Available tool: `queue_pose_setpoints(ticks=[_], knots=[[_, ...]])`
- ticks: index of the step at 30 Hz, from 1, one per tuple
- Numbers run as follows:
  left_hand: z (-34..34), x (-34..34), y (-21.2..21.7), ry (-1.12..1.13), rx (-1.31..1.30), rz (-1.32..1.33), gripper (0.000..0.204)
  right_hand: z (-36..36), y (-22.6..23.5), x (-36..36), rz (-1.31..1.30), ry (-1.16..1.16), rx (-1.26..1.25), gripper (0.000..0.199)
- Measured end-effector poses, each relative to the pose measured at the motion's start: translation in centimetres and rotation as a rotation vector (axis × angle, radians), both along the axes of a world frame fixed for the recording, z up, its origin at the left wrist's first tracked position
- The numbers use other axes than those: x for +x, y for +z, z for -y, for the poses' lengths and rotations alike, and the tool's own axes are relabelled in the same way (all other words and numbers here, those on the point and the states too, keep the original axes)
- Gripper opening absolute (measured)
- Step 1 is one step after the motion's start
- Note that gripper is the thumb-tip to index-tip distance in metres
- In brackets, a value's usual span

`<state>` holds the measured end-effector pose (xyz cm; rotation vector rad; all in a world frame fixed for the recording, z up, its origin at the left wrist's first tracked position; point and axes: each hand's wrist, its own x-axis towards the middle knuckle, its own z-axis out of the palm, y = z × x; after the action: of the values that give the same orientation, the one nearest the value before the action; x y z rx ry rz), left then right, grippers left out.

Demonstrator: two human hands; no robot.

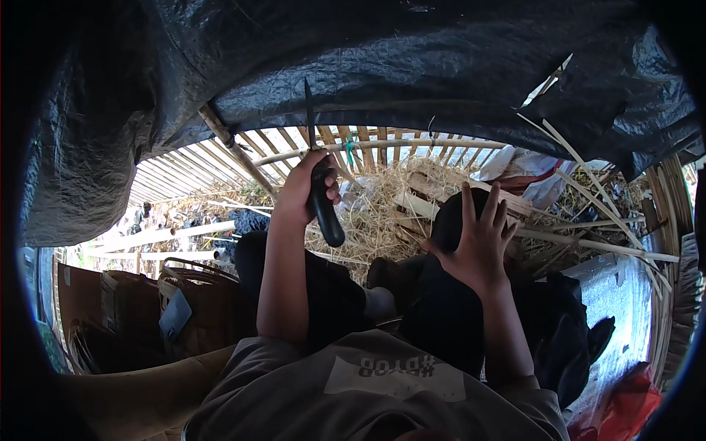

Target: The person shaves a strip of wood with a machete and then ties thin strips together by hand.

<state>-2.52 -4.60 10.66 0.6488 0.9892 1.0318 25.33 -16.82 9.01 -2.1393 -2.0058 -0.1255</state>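
Note:
My left hand is raised and closed around the black handle of a knife. Its narrow dark blade points up and away from me, and the handle's butt end sticks out below my fingers. On the other side, my right hand is held up above my right knee with its fingers spread and nothing in it. Under both hands are my bent legs in dark trousers. Beyond my knees lies a heap of pale shavings or straw, with split bamboo pieces among it.
A black tarp hangs low overhead and ahead. Behind the heap runs a slatted bamboo fence. Brown woven baskets and a thick bamboo pole are at my left. Long bamboo strips, a silvery sheet and a red plastic bag lie right.

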Motion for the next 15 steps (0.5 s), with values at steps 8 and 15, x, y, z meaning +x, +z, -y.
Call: queue_pose_setpoints(ticks=[8, 15], knots=[[0.2, -0.1, -0.5, -0.061, -0.014, 0.008, 0.021, -4.2, -0.7, 1.1, -0.136, 0.012, -0.016, 0.106], [0.2, -1.5, -0.8, -0.048, 0.030, 0.008, 0.022, -9.5, 0.3, 2.9, -0.157, 0.005, -0.399, 0.106]])
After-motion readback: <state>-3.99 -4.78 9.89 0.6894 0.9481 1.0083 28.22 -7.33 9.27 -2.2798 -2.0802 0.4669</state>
